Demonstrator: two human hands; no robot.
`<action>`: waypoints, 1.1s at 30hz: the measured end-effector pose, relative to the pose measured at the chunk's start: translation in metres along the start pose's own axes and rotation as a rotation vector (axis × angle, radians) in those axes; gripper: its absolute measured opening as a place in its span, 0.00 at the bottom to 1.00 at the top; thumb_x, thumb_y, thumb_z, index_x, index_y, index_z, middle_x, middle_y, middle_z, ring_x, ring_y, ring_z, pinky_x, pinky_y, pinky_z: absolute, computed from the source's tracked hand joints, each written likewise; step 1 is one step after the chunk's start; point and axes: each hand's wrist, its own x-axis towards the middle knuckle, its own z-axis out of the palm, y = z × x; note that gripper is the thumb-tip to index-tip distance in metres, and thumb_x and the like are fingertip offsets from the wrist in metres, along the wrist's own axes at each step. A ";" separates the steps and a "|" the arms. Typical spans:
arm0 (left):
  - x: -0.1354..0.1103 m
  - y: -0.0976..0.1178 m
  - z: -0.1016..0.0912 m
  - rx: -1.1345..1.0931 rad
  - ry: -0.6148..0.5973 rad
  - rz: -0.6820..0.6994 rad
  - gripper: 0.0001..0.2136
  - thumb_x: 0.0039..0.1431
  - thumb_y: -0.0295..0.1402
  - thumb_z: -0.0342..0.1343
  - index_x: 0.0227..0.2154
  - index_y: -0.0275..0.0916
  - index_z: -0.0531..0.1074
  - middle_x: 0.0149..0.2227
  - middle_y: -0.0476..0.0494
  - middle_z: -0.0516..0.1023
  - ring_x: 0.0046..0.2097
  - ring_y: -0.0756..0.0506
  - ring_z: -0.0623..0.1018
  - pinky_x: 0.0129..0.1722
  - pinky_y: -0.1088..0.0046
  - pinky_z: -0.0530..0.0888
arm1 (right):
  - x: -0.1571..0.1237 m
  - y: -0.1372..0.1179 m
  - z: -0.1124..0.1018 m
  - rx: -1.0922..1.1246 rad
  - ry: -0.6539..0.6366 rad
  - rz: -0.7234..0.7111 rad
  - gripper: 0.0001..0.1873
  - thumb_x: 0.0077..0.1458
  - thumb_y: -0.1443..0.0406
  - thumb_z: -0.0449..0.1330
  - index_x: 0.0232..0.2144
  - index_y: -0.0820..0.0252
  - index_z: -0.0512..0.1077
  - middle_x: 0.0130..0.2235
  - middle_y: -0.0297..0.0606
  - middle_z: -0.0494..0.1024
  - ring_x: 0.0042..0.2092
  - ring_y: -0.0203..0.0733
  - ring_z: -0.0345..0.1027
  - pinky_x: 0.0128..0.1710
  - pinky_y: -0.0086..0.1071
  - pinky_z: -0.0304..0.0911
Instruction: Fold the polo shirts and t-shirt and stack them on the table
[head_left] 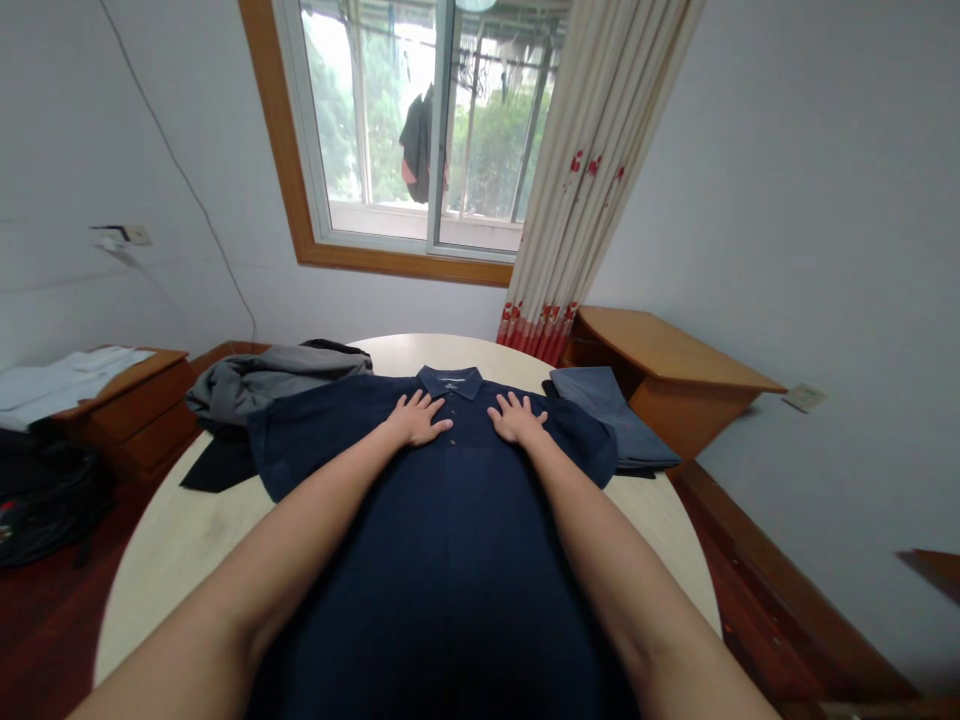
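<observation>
A dark navy polo shirt [457,520] lies spread out, front up, on the round pale table [180,560]. Its collar points toward the window and its short sleeves reach out to both sides. My left hand [417,419] rests flat on the chest, left of the buttons, with fingers spread. To the right of the buttons, my right hand [517,419] presses flat on the cloth, fingers also apart. Neither hand grips the fabric. The lower part of the shirt runs dark and blurred toward me between my forearms.
Crumpled grey and black clothes [277,375] lie at the table's left rear. A folded blue-grey garment stack [615,415] sits at the right. Behind are a wooden desk [667,345], a patterned curtain [585,180] and a window. A drawer cabinet [142,410] and black bag [45,500] stand left.
</observation>
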 end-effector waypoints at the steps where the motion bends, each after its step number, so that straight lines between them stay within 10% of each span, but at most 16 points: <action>1: 0.004 0.001 0.001 -0.012 0.017 0.007 0.37 0.66 0.58 0.32 0.70 0.39 0.49 0.72 0.34 0.48 0.72 0.33 0.44 0.67 0.44 0.45 | 0.004 0.003 -0.001 0.002 0.008 0.013 0.34 0.67 0.48 0.37 0.71 0.49 0.45 0.74 0.39 0.36 0.72 0.61 0.26 0.62 0.72 0.31; 15: -0.009 -0.016 -0.009 0.100 0.056 -0.079 0.32 0.70 0.49 0.33 0.69 0.35 0.53 0.72 0.37 0.48 0.72 0.38 0.49 0.69 0.54 0.45 | 0.002 0.010 -0.005 -0.054 0.150 0.017 0.36 0.68 0.49 0.35 0.70 0.59 0.50 0.73 0.43 0.43 0.73 0.56 0.31 0.66 0.64 0.29; 22: -0.054 0.027 0.013 -0.029 0.131 0.011 0.33 0.70 0.50 0.30 0.69 0.34 0.52 0.72 0.39 0.47 0.72 0.39 0.48 0.69 0.52 0.48 | -0.062 -0.044 0.025 0.015 0.144 -0.397 0.35 0.69 0.49 0.35 0.69 0.58 0.52 0.72 0.41 0.48 0.72 0.47 0.37 0.69 0.52 0.33; 29: -0.081 -0.016 0.017 -0.017 0.125 0.028 0.34 0.69 0.49 0.34 0.69 0.30 0.52 0.72 0.38 0.47 0.72 0.40 0.47 0.69 0.58 0.49 | -0.096 0.015 0.024 0.011 0.182 -0.322 0.32 0.70 0.52 0.39 0.68 0.61 0.56 0.71 0.43 0.52 0.72 0.45 0.40 0.69 0.46 0.38; 33: -0.098 0.007 0.016 0.033 0.130 -0.020 0.31 0.70 0.45 0.34 0.68 0.29 0.54 0.71 0.36 0.48 0.72 0.38 0.49 0.69 0.57 0.50 | -0.111 0.029 0.019 0.016 0.298 -0.274 0.28 0.70 0.57 0.41 0.63 0.64 0.64 0.66 0.47 0.63 0.69 0.46 0.52 0.68 0.44 0.43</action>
